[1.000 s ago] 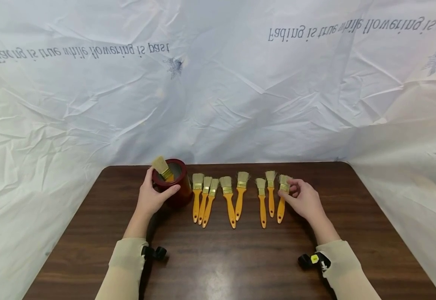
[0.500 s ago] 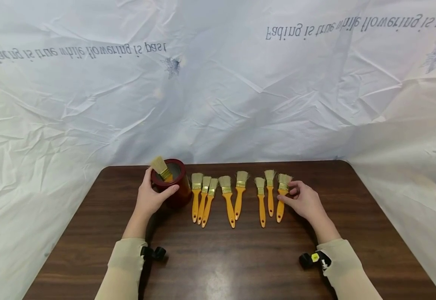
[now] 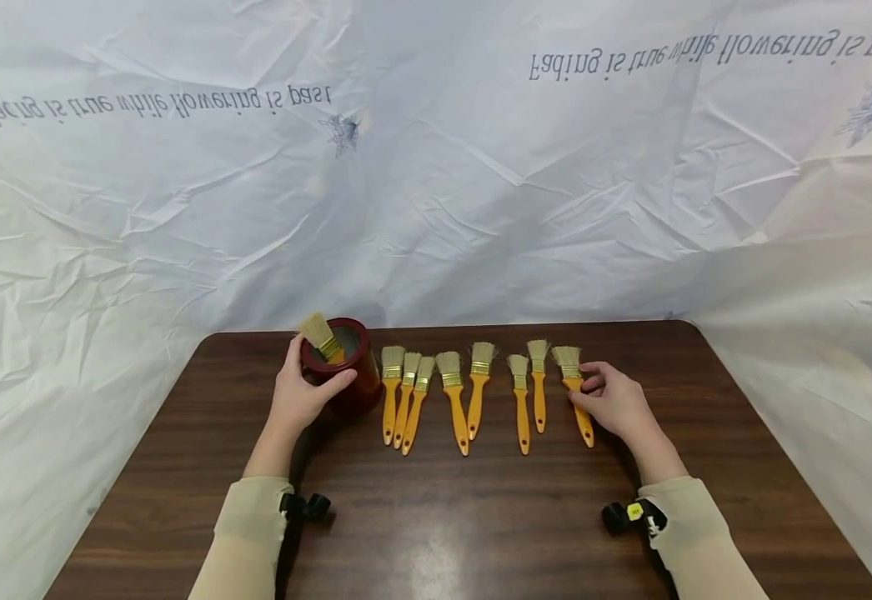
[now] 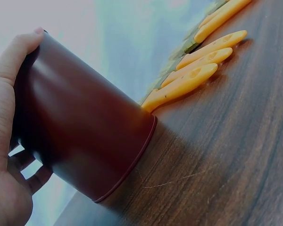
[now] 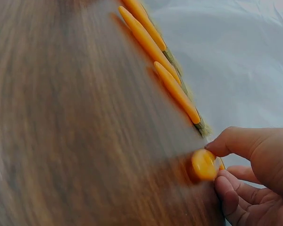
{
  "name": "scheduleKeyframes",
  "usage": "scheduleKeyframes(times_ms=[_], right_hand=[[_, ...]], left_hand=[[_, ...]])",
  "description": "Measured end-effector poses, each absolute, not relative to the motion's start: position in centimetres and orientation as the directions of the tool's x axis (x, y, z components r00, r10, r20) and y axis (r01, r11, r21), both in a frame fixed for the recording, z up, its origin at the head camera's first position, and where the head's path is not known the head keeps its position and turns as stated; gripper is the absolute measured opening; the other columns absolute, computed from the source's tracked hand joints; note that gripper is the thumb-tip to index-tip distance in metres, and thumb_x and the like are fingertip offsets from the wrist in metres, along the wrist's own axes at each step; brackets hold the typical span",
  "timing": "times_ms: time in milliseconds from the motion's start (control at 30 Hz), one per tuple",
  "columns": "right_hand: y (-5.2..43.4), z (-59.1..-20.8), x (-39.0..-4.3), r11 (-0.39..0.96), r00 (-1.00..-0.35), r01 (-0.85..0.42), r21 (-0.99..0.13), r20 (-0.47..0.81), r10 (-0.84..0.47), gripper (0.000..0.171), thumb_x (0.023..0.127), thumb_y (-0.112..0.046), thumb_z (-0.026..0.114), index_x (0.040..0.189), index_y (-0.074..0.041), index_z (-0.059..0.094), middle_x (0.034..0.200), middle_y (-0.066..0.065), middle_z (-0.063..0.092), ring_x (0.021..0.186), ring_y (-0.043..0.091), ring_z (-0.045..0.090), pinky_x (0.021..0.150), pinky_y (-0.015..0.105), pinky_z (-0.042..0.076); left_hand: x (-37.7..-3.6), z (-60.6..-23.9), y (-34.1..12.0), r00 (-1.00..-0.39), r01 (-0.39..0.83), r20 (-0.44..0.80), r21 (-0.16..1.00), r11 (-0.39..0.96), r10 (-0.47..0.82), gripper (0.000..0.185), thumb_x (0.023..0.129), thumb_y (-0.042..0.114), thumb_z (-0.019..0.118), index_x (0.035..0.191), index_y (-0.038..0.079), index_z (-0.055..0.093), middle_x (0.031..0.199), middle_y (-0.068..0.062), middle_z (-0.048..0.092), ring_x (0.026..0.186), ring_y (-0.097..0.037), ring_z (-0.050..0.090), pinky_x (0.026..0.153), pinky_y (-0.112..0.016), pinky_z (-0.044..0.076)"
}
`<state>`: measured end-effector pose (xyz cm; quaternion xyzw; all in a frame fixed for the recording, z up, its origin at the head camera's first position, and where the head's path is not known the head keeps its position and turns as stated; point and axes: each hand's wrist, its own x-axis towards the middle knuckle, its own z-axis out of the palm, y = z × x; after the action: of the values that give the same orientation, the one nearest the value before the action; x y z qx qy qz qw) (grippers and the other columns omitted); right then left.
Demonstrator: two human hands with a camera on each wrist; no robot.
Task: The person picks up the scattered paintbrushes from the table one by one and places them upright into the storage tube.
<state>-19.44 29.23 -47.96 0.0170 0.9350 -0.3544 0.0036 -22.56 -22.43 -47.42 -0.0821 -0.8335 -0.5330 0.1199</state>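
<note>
A dark red cup stands on the table with one brush leaning in it. My left hand grips the cup's side, thumb over the rim. To its right several yellow-handled paint brushes lie in a row, bristles toward the wall. My right hand pinches the rightmost brush by its handle; its handle end is swung out to the right.
The brown wooden table has bare room in front of the brushes. Crinkled white sheeting with printed text hangs behind and beside the table. Neighbouring brush handles lie just left of the pinched one.
The rightmost brush has pivoted under my right hand, its handle end swinging out to the right. The left hand and cup have stayed put.
</note>
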Motion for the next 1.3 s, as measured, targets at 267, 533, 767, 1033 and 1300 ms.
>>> scheduleKeyframes(times_ms=[267,533,767,1033,1300], right_hand=[[29.43,-48.13,-19.53,0.757,-0.999,0.036,-0.652,-0.009,0.040,0.053,0.102,-0.020,0.078,0.146,0.004,0.062,0.117,0.019,0.071,0.100,0.033,0.069,0.080,0.046,0.059],[29.31,-48.12,-19.41,0.777,-0.998,0.063,-0.627,-0.020,0.065,0.059,0.101,-0.029,0.081,0.144,0.006,0.063,0.115,0.019,0.072,0.099,0.034,0.068,0.079,0.047,0.060],[29.23,-48.13,-19.35,0.781,-0.997,0.064,-0.622,-0.015,0.070,0.056,0.102,-0.028,0.080,0.143,0.007,0.063,0.112,0.020,0.073,0.093,0.033,0.070,0.075,0.046,0.060],[29.32,-47.80,-19.23,0.774,-0.998,0.056,-0.631,-0.012,0.062,0.054,0.104,-0.027,0.078,0.142,0.007,0.063,0.113,0.022,0.074,0.092,0.034,0.071,0.076,0.049,0.061],[29.79,-47.96,-19.31,0.750,-0.998,0.057,-0.659,-0.013,0.064,0.052,0.105,-0.029,0.075,0.144,0.005,0.064,0.117,0.020,0.075,0.099,0.036,0.070,0.083,0.054,0.058]], left_hand=[[-22.46,-47.33,-22.33,-0.958,0.260,0.285,0.870,0.419,0.003,0.101,0.091,0.032,0.091,0.172,0.024,0.031,0.156,-0.017,0.054,0.142,-0.039,0.054,0.112,-0.066,0.047],[-22.38,-47.29,-22.28,-0.959,0.256,0.282,0.868,0.425,0.003,0.101,0.091,0.031,0.091,0.172,0.023,0.030,0.157,-0.018,0.054,0.143,-0.040,0.053,0.113,-0.066,0.047],[-22.56,-47.39,-22.36,-0.959,0.258,0.285,0.866,0.428,0.003,0.100,0.092,0.032,0.091,0.172,0.023,0.030,0.156,-0.017,0.054,0.144,-0.039,0.053,0.114,-0.066,0.046],[-22.61,-47.45,-22.43,-0.959,0.256,0.282,0.866,0.429,0.003,0.100,0.093,0.031,0.090,0.172,0.025,0.029,0.157,-0.017,0.053,0.144,-0.039,0.053,0.115,-0.066,0.045],[-22.62,-47.46,-22.39,-0.959,0.255,0.282,0.865,0.433,0.002,0.100,0.092,0.032,0.090,0.172,0.024,0.030,0.157,-0.017,0.053,0.144,-0.039,0.053,0.115,-0.067,0.045]])
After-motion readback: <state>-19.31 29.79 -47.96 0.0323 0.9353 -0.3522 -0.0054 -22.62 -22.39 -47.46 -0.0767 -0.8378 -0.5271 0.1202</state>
